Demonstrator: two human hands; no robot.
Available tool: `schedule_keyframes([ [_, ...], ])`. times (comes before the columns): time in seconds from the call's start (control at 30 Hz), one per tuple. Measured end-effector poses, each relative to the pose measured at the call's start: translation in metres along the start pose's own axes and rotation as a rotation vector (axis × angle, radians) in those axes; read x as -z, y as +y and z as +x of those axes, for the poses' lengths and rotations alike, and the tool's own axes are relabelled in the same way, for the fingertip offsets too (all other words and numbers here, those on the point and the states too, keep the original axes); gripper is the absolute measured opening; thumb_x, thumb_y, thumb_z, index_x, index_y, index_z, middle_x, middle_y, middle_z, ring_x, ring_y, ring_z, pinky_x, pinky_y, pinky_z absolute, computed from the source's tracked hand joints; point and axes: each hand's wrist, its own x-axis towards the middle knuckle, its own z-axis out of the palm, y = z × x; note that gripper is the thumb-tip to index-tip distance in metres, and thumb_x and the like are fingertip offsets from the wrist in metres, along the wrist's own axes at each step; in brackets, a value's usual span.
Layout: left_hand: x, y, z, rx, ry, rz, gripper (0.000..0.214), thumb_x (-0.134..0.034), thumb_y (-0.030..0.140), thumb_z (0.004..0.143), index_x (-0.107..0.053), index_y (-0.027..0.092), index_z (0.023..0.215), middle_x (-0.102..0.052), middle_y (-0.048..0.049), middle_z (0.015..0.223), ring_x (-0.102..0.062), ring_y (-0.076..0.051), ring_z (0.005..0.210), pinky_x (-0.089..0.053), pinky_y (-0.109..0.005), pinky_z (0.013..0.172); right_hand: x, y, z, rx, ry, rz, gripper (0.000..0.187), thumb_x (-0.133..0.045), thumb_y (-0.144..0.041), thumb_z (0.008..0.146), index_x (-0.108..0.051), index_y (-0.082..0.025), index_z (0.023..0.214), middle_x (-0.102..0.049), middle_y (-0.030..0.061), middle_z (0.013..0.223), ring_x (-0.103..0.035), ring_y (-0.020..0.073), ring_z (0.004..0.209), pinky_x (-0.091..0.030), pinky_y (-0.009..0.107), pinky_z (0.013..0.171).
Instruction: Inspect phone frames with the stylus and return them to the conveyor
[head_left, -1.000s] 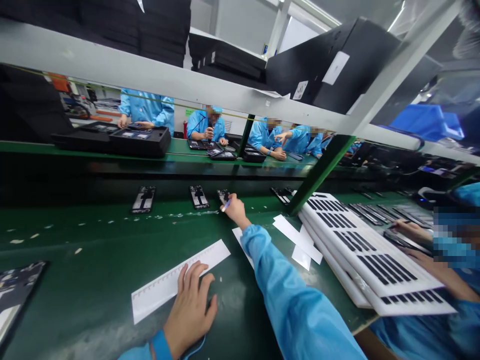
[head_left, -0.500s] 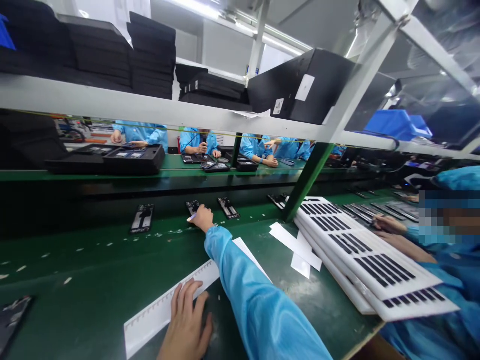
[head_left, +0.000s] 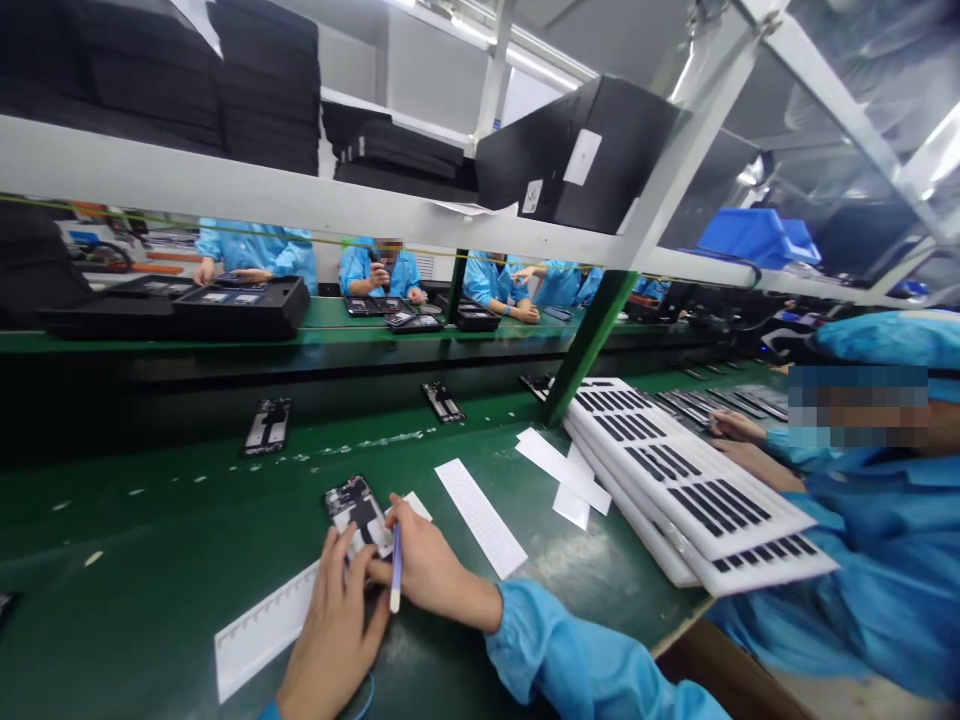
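The left hand [head_left: 334,630] lies flat with its fingers stretched out, the fingertips [head_left: 346,548] resting on the near left edge of a black phone frame [head_left: 357,506] with an exposed circuit board; the hand is not closed around it. The right hand [head_left: 429,572] is clenched around a slim blue-and-white pen-shaped tool [head_left: 395,568], which stands nearly upright against the near right corner of the phone frame. The frame lies flat on the green conveyor surface [head_left: 165,540], near the person and a little left of the middle, with its near end over a long white paper strip [head_left: 259,632] with a toothed edge that runs out to the near left under the left hand.

Just to the right lies a white rectangular label sheet [head_left: 480,516], apart from the hands. Farther off on the belt lie two more black phone frames, one far left [head_left: 268,425] and one far centre [head_left: 442,402]. To the right is a stack of white plastic trays [head_left: 679,485] with rows of black slots, with loose white paper slips [head_left: 561,470] beside it and a slanted green post [head_left: 586,345] at its far end. A co-worker in a blue coat [head_left: 847,560] sits at the right with a hand [head_left: 739,428] beyond the trays. On the far side, more people in blue coats work behind black moulded trays [head_left: 240,305], and black boxes [head_left: 577,150] sit on the shelf above
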Motion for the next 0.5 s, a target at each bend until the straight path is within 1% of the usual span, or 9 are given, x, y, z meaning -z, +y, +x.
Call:
schedule_keyframes([
  [0.07, 0.002, 0.001, 0.001, -0.017, 0.007, 0.025, 0.041, -0.046, 0.030, 0.092, -0.042, 0.016, 0.131, -0.031, -0.0207, 0.147, -0.021, -0.039, 0.143, -0.038, -0.063, 0.106, 0.025, 0.008, -0.011, 0.001, 0.055, 0.261, 0.045, -0.063, -0.039, 0.087, -0.044, -0.020, 0.124, -0.054, 0.0157, 0.132, -0.062, 0.0254, 0.107, -0.049, 0.038, 0.090],
  [0.1, 0.003, 0.004, 0.001, -0.030, 0.005, 0.038, 0.042, -0.047, 0.031, 0.092, -0.042, 0.016, 0.132, -0.032, -0.0206, 0.147, -0.021, -0.039, 0.143, -0.035, -0.063, 0.107, 0.041, 0.016, -0.016, -0.014, 0.101, 0.387, 0.044, -0.057, -0.043, 0.092, -0.043, -0.021, 0.127, -0.058, 0.0137, 0.128, -0.063, 0.0229, 0.104, -0.050, 0.036, 0.088],
  [0.17, 0.003, 0.015, 0.001, -0.082, -0.013, 0.055, 0.044, -0.048, 0.033, 0.092, -0.045, 0.018, 0.133, -0.034, -0.0187, 0.146, -0.022, -0.039, 0.142, -0.033, -0.062, 0.109, 0.075, 0.039, -0.026, -0.096, 0.179, 0.586, 0.045, -0.043, -0.051, 0.097, -0.049, -0.019, 0.127, -0.067, 0.0099, 0.106, -0.066, 0.0191, 0.089, -0.052, 0.031, 0.078],
  [0.2, 0.002, 0.024, 0.000, -0.120, -0.032, 0.058, 0.044, -0.050, 0.034, 0.091, -0.047, 0.020, 0.133, -0.036, -0.0169, 0.146, -0.023, -0.038, 0.142, -0.033, -0.061, 0.109, 0.091, 0.054, -0.031, -0.167, 0.185, 0.646, 0.049, -0.036, -0.055, 0.098, -0.057, -0.016, 0.120, -0.069, 0.0079, 0.090, -0.066, 0.0177, 0.076, -0.051, 0.029, 0.069],
  [0.27, -0.002, 0.047, -0.001, -0.220, -0.086, 0.055, 0.043, -0.052, 0.033, 0.090, -0.050, 0.025, 0.132, -0.039, -0.0116, 0.146, -0.027, -0.035, 0.141, -0.034, -0.057, 0.110, 0.116, 0.083, -0.044, -0.293, 0.224, 0.668, 0.059, -0.032, -0.058, 0.097, -0.070, -0.013, 0.093, -0.061, 0.0033, 0.062, -0.057, 0.0142, 0.055, -0.046, 0.026, 0.055],
  [0.3, -0.006, 0.060, 0.000, -0.273, -0.117, 0.050, 0.043, -0.053, 0.032, 0.089, -0.051, 0.027, 0.132, -0.039, -0.0090, 0.147, -0.029, -0.034, 0.140, -0.034, -0.054, 0.111, 0.124, 0.097, -0.051, -0.341, 0.231, 0.661, 0.058, -0.036, -0.057, 0.095, -0.071, -0.013, 0.084, -0.058, 0.0018, 0.056, -0.054, 0.0128, 0.050, -0.044, 0.025, 0.051],
  [0.33, -0.011, 0.073, 0.001, -0.318, -0.147, 0.044, 0.043, -0.053, 0.031, 0.089, -0.051, 0.028, 0.132, -0.039, -0.0069, 0.148, -0.030, -0.032, 0.140, -0.033, -0.052, 0.112, 0.129, 0.109, -0.058, -0.373, 0.241, 0.656, 0.052, -0.044, -0.055, 0.093, -0.071, -0.013, 0.081, -0.058, 0.0010, 0.055, -0.053, 0.0120, 0.048, -0.043, 0.024, 0.049],
  [0.4, -0.023, 0.094, 0.007, -0.371, -0.193, 0.029, 0.044, -0.052, 0.029, 0.089, -0.051, 0.028, 0.133, -0.040, -0.0050, 0.149, -0.032, -0.030, 0.139, -0.032, -0.049, 0.113, 0.132, 0.127, -0.071, -0.403, 0.227, 0.681, 0.035, -0.061, -0.048, 0.085, -0.071, -0.015, 0.091, -0.067, 0.0018, 0.065, -0.059, 0.0125, 0.053, -0.046, 0.024, 0.051],
  [0.5, -0.042, 0.111, 0.021, -0.384, -0.235, 0.008, 0.047, -0.050, 0.029, 0.091, -0.048, 0.025, 0.138, -0.042, -0.0066, 0.148, -0.033, -0.029, 0.140, -0.030, -0.050, 0.114, 0.127, 0.142, -0.087, -0.422, 0.165, 0.761, 0.036, -0.078, -0.040, 0.073, -0.070, -0.016, 0.099, -0.074, 0.0066, 0.081, -0.069, 0.0175, 0.067, -0.055, 0.029, 0.065],
])
